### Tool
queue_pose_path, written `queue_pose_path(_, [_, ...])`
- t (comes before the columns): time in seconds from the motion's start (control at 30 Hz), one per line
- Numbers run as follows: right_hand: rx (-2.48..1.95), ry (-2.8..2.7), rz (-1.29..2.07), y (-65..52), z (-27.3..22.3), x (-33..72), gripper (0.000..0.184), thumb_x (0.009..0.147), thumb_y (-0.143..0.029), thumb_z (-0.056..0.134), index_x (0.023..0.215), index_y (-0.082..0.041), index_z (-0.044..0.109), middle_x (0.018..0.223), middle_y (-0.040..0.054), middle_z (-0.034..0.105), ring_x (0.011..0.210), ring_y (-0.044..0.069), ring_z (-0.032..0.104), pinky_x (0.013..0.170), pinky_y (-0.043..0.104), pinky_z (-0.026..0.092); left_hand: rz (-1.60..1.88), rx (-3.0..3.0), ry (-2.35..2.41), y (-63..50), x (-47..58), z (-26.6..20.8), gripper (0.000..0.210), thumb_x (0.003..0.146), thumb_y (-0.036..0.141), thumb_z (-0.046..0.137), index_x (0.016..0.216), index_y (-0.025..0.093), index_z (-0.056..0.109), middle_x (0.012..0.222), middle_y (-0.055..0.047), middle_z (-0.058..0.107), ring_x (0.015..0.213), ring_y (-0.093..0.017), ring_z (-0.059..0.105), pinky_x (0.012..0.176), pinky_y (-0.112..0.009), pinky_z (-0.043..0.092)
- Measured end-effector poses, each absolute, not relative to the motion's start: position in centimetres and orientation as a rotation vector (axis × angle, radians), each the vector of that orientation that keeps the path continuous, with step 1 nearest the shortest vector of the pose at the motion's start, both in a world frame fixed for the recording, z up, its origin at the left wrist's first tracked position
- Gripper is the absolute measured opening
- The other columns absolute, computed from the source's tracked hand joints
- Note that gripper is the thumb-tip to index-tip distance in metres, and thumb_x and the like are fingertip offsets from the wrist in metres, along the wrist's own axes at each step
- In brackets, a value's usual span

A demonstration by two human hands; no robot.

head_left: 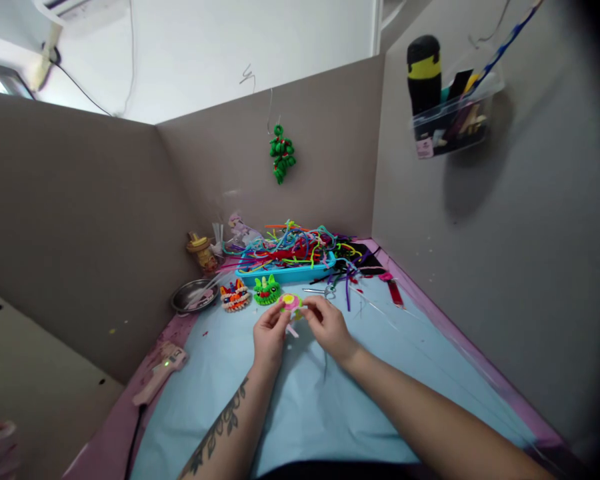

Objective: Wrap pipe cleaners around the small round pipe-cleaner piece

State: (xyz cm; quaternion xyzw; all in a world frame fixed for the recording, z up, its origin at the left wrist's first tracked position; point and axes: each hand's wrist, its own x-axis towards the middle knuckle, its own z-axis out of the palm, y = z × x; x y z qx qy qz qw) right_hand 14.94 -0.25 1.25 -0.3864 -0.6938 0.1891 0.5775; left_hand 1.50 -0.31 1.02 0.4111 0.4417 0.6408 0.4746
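Between my hands, above the blue cloth, is a small pink and yellow pipe-cleaner piece with a green edge and a pale pink strip hanging below it. My left hand pinches its left side. On its right side, the fingers of my right hand are closed as well. Just behind my hands stand a green pipe-cleaner animal head and an orange and cream one. A pair of scissors lies behind my right hand.
A blue tray heaped with coloured pipe cleaners stands at the back. To the left are a metal bowl and a corded glue gun. Grey partitions enclose the table; a green pipe-cleaner ornament hangs on one.
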Motion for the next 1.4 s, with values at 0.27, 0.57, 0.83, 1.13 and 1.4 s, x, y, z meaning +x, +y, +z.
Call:
queue_pose_path(0.27, [-0.915,-1.731,0.425,0.6,0.7,15.1,0.012,0.077,-0.012,0.050,0.079,-0.021,0.058,0.083,0.0031,0.050,0.082,0.018,0.050,0.075,0.031,0.042,1.545,1.019,1.066,-0.3,1.8,0.8,0.039,0.061,0.028,0.073,0.097,0.013,0.066,0.092,-0.010,0.070,0.074,-0.017,0.064,0.059,-0.023,0.046])
queue_pose_path(0.57, [-0.974,-1.557,0.675,1.3,0.5,15.1,0.008,0.072,-0.027,0.061,0.070,-0.019,0.062,0.075,0.0017,0.054,0.070,0.015,0.051,0.061,0.026,0.041,1.564,1.050,1.119,-0.2,1.6,0.5,0.049,0.061,0.034,0.072,0.105,0.013,0.063,0.088,-0.010,0.070,0.051,-0.010,0.055,0.041,-0.018,0.035])
queue_pose_path(0.83, [-1.070,-1.394,0.979,2.0,0.0,15.1,0.024,0.064,-0.041,0.067,0.074,-0.019,0.067,0.109,0.0085,0.053,0.112,0.026,0.044,0.093,0.040,0.035,1.563,1.088,1.129,-0.2,1.7,0.5,0.041,0.062,0.032,0.072,0.099,0.015,0.066,0.087,-0.009,0.070,0.052,-0.010,0.055,0.044,-0.019,0.036])
queue_pose_path(1.13, [-0.760,-1.198,1.358,1.6,0.5,14.7,0.027,0.057,-0.040,0.073,0.066,-0.016,0.067,0.100,0.0074,0.063,0.099,0.023,0.056,0.094,0.040,0.036,1.500,1.162,1.130,-0.2,1.7,0.4,0.043,0.061,0.034,0.073,0.098,0.013,0.065,0.062,-0.001,0.064,0.038,-0.004,0.038,0.037,-0.018,0.028])
queue_pose_path(1.4, [-0.886,-1.097,1.339,2.3,0.4,15.4,0.031,0.038,-0.039,0.081,0.048,-0.016,0.063,0.108,0.0076,0.056,0.105,0.026,0.051,0.097,0.038,0.031,1.440,1.139,1.040,-0.2,1.9,0.3,0.049,0.060,0.031,0.074,0.104,0.011,0.062,0.067,-0.002,0.064,0.042,-0.004,0.042,0.037,-0.016,0.032])
